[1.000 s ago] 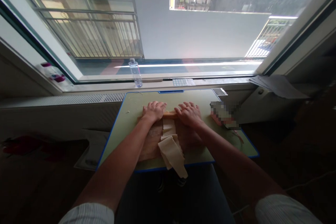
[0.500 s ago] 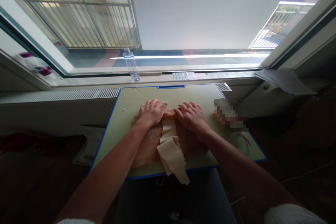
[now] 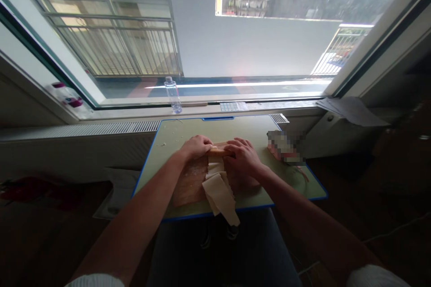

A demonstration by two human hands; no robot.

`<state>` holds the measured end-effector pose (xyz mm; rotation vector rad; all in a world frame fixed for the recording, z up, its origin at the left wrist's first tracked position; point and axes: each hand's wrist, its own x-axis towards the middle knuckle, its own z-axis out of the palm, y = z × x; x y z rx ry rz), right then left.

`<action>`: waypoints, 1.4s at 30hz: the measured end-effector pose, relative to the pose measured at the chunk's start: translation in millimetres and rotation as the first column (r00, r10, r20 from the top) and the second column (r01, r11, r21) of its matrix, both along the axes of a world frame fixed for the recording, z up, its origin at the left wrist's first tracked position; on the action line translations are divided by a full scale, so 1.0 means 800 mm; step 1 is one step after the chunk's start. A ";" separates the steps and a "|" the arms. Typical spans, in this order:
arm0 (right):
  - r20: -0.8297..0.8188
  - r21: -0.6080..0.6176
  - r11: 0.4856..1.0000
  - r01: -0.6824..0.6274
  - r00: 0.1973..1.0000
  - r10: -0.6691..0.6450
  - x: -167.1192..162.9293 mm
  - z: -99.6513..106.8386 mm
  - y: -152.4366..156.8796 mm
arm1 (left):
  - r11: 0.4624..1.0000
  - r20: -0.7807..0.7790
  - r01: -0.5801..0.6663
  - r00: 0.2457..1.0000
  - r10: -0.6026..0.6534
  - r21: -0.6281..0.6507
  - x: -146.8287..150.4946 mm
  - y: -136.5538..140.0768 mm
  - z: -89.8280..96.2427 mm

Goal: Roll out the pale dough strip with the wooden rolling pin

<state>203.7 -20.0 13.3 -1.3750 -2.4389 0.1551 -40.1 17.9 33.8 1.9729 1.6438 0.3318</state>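
Rolling pin (image 3: 218, 152) now gripped: half a second ago fingers lay flatter over it. Label on purple-capped bottle (image 3: 68, 97) too small to read. Left hand (image 3: 196, 146) curls round one end, fingers together; right hand (image 3: 244, 154) bends over the other, fingers slightly apart. Pin crosses dough strip (image 3: 220, 190) on wooden board (image 3: 191, 186); strip's end overhangs green table (image 3: 251, 126).

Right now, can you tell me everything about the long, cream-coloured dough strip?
The long, cream-coloured dough strip looks soft and flat, with uneven edges. Folded over itself, it lies across the brown wooden board, reaching the thin wooden rod; its near end hangs past the green, blue-edged tabletop.
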 end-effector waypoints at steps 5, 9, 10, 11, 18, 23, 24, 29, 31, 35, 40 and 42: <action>-0.045 0.030 0.997 -0.069 0.996 0.071 0.009 -0.008 0.000 | 0.997 -0.058 0.031 0.998 -0.035 -0.070 0.005 0.014 0.007; -0.086 0.034 0.996 -0.088 0.992 0.091 0.015 -0.012 -0.001 | 0.989 -0.031 0.072 0.997 -0.077 -0.130 0.008 0.017 0.017; -0.093 0.033 0.996 -0.086 0.992 0.088 0.016 -0.013 -0.001 | 0.988 -0.041 0.072 0.996 -0.079 -0.134 0.008 0.018 0.017; -0.099 0.032 0.996 -0.083 0.991 0.086 0.018 -0.013 -0.002 | 0.990 -0.061 0.066 0.995 -0.074 -0.127 0.008 0.019 0.016; -0.145 0.016 1.000 -0.025 0.989 0.027 0.026 -0.014 -0.002 | 0.993 -0.107 -0.035 0.993 0.047 0.112 0.010 0.041 0.004; -0.119 -0.013 1.000 0.025 0.993 -0.027 0.019 -0.006 0.013 | 0.991 -0.149 -0.072 0.985 0.089 0.117 0.029 0.064 0.009; -0.101 -0.021 0.999 0.025 0.995 -0.027 0.016 -0.005 0.015 | 0.993 -0.165 -0.063 0.983 0.080 0.104 0.032 0.066 0.009; -0.055 -0.048 0.999 -0.003 0.998 0.000 0.010 -0.003 0.017 | 0.991 -0.189 -0.069 0.978 0.089 0.111 0.028 0.047 0.004; -0.059 -0.052 0.999 -0.011 0.998 0.008 0.011 -0.005 0.013 | 0.963 -0.180 -0.102 0.972 0.150 0.250 0.020 0.020 -0.001; -0.069 -0.023 1.000 -0.015 0.998 0.013 0.012 -0.006 0.004 | 0.904 -0.230 -0.084 0.953 0.196 0.420 0.008 -0.042 -0.020; -0.014 -0.011 0.993 0.121 0.993 -0.121 -0.004 -0.008 0.002 | 0.894 -0.327 -0.064 0.917 0.228 0.444 0.009 -0.078 -0.036; 0.058 0.006 0.978 0.210 0.976 -0.210 -0.013 -0.011 0.005 | 0.884 -0.337 -0.063 0.910 0.241 0.462 0.013 -0.076 -0.036</action>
